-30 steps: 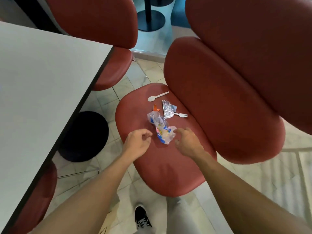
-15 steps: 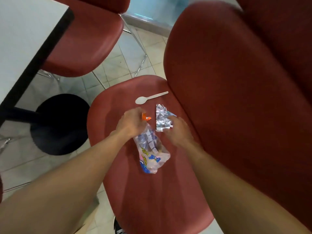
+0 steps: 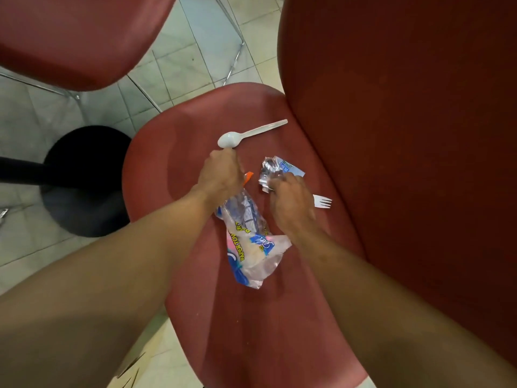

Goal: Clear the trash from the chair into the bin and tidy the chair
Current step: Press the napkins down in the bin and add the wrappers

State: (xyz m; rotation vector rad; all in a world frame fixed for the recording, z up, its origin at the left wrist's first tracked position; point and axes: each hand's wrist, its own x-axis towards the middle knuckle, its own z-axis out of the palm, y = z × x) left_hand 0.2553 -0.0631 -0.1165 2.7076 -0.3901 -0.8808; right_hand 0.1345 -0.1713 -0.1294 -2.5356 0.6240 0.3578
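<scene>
1. The chair backrest walls off the space right of the hands.
2. A spoon lies just beyond the left hand.
3. Bare seat lies open behind both hands.

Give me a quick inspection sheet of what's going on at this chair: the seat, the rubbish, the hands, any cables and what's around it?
Surface: red chair seat, with small pale specks near its front.
Job's things: plastic bag, foil wrapper, white spoon and white fork, all on the seat. No bin in view.
Clutter: small orange scrap at the bag's top end.
Hands: left hand grips the bag's top end; right hand pinches the wrapper's near edge and covers the fork's handle.
Cables: nothing seen.
Surroundings: tiled floor, a second red chair at upper left, a black table base at left.
</scene>
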